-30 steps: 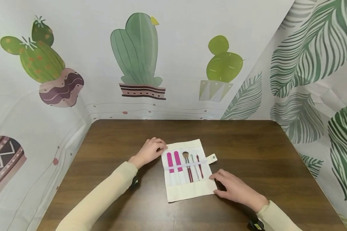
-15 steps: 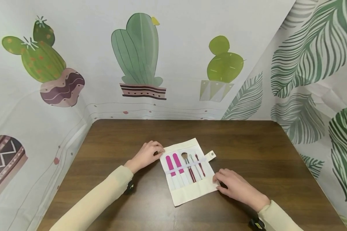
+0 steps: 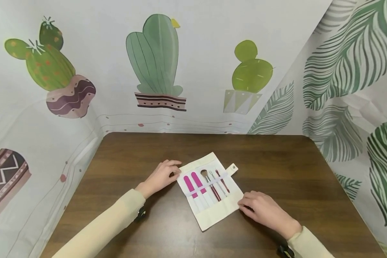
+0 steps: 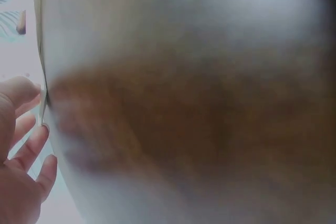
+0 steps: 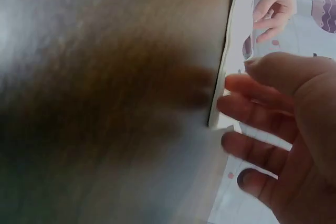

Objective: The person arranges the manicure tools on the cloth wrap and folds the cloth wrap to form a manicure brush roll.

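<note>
A cream fabric roll-up tool case (image 3: 214,212) lies unfolded and slanted on the wooden table. Tucked under its pale elastic band (image 3: 208,185) are two flat magenta pieces (image 3: 189,184), a soft-haired brush (image 3: 214,190) with a dark red handle, a thin silver tool (image 3: 220,187) and a slim red tool (image 3: 223,182). A snap tab (image 3: 233,168) sticks out at the case's right side. My left hand (image 3: 161,177) pinches the upper left corner, with the edge between thumb and fingers in the left wrist view. My right hand (image 3: 265,211) holds the lower right corner between thumb and fingertips.
The brown wooden table (image 3: 132,222) stretches around the case to its rounded back corners. Behind and beside it hangs white cloth (image 3: 200,53) printed with cacti and leaves. Cream sleeves and dark wrist cameras (image 3: 285,251) sit behind both hands.
The case has turned counterclockwise on the table. Its left side came nearer with my left hand, which moved left and down; the right corner rose slightly, with my right hand staying at it.
</note>
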Demonstrator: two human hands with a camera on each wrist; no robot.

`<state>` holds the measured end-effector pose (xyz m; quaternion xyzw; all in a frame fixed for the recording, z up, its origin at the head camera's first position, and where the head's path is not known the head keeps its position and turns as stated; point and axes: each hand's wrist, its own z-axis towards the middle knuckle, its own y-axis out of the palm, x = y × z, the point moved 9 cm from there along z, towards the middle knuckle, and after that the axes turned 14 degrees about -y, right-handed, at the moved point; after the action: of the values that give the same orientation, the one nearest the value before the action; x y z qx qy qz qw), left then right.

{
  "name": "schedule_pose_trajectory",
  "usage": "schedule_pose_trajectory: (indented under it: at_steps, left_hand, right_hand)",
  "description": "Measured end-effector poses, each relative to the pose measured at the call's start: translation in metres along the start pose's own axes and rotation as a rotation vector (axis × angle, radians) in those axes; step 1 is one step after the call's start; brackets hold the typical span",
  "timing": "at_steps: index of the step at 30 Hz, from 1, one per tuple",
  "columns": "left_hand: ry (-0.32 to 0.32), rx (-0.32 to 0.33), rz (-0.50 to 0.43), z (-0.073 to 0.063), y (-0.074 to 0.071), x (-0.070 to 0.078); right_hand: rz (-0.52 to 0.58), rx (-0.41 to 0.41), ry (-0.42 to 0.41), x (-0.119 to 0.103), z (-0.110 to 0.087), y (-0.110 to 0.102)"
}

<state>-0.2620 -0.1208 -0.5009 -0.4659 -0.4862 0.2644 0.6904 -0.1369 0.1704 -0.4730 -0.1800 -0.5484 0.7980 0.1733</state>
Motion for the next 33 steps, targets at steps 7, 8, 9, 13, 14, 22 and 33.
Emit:
schedule_pose_trajectory:
  at_steps: [7,8,9,13,14,22,33]
  left_hand:
    - [0.055,-0.012,0.02,-0.017,-0.001,0.007]
    - [0.056,-0.023,0.018,-0.02,-0.001,0.008]
    - [0.059,-0.031,0.018,-0.023,-0.001,0.008]
    - [0.081,-0.029,0.003,-0.031,-0.003,0.012]
    - [0.084,-0.028,0.002,-0.033,-0.004,0.013]
    - [0.075,-0.063,0.005,-0.046,0.0,0.014]
    - [0.051,-0.093,0.051,-0.052,0.007,0.013]
  right_hand:
    - [-0.179,-0.016,0.048,0.006,-0.003,-0.003]
    - [-0.189,-0.028,0.066,0.008,-0.003,-0.002]
    - [-0.195,-0.04,0.082,0.01,-0.003,-0.002]
    - [-0.205,-0.068,0.131,0.015,-0.002,-0.001]
    - [-0.205,-0.074,0.139,0.017,-0.002,-0.001]
    - [-0.171,-0.113,0.171,0.035,0.001,0.003]
    - [-0.008,-0.181,0.255,0.067,0.013,0.011]
